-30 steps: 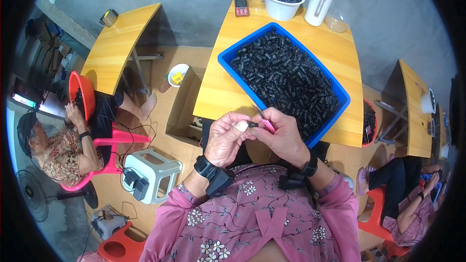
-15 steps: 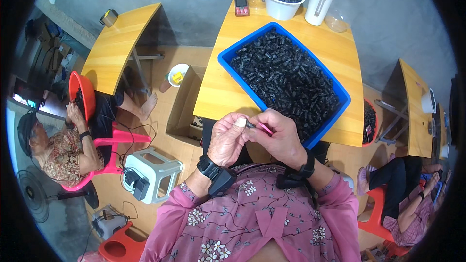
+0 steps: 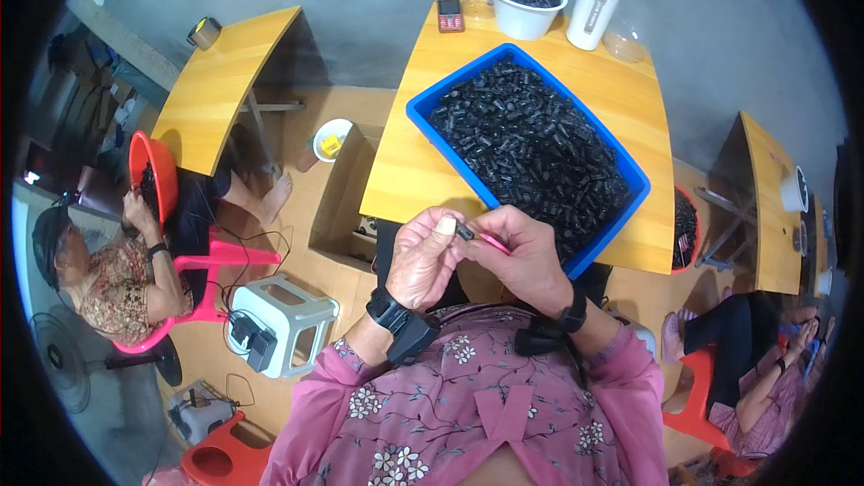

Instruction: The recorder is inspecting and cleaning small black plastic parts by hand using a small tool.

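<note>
Just below the middle of the frame, the left hand (image 3: 421, 256) pinches 1 small black part (image 3: 464, 231) between thumb and fingers — the right hand (image 3: 525, 256) has its fingers closed round a slim pink tool (image 3: 492, 243) just beside it. Right of centre, a blue tub (image 3: 638, 182) of black pieces (image 3: 540, 153) sits on the tabletop (image 3: 405, 184) — 1 white bowl (image 3: 522, 22) above.

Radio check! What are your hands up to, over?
Left hand pinching small black piece. Right hand gripping slim pink item. Blue bin of black parts just beyond; nothing seen blocking either hand.
</note>
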### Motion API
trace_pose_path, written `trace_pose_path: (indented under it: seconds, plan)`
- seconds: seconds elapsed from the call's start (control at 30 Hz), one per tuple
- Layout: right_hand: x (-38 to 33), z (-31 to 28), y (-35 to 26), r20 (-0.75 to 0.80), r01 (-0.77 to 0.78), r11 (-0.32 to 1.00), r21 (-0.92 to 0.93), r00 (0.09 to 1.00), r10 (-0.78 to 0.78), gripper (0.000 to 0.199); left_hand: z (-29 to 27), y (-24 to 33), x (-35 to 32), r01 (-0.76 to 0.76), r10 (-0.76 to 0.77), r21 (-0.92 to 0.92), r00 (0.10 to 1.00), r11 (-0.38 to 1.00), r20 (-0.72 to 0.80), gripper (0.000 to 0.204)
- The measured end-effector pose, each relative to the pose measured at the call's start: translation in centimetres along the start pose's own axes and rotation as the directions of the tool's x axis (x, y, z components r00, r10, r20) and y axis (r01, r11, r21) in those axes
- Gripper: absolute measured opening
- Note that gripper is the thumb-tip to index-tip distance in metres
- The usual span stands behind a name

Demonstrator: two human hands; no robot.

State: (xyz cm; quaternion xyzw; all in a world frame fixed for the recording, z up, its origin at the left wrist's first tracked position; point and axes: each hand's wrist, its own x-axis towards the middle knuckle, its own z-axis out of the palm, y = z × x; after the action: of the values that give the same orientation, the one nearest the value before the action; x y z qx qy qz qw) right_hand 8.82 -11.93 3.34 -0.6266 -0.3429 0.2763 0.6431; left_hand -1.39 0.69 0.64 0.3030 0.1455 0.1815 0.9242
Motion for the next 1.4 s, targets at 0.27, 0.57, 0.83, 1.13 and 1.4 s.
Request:
trace_pose_path:
  seconds: [0.27,0.57,0.83,1.13,1.4]
  plan:
    - [-0.4,-1.5,-0.5,0.098,-0.172,0.974,0.146,0.982,0.159,0.013,-0.8,0.0,-0.1,-0.012,0.018,-0.081,0.998,0.997,0.068,0.017]
    - [0.2,-0.6,-0.1,0.122,0.377,0.896,-0.233,0.926,-0.358,0.018,-0.5,0.0,0.1,-0.021,0.022,-0.083,1.000,0.996,0.015,0.019]
    - [0.3,-0.4,0.1,0.125,0.392,0.890,-0.232,0.920,-0.373,0.018,-0.6,-0.1,0.0,-0.028,0.032,-0.090,0.999,0.996,0.034,0.020]
    - [0.3,-0.3,0.1,0.122,0.412,0.872,-0.262,0.911,-0.394,0.017,-0.7,-0.4,-0.1,0.007,0.002,-0.174,0.999,0.985,0.051,0.017]
    - [0.2,-0.3,0.0,0.159,0.475,0.817,-0.329,0.880,-0.447,0.019,-1.1,-0.4,0.0,0.058,-0.053,-0.206,0.998,0.977,0.028,0.013]
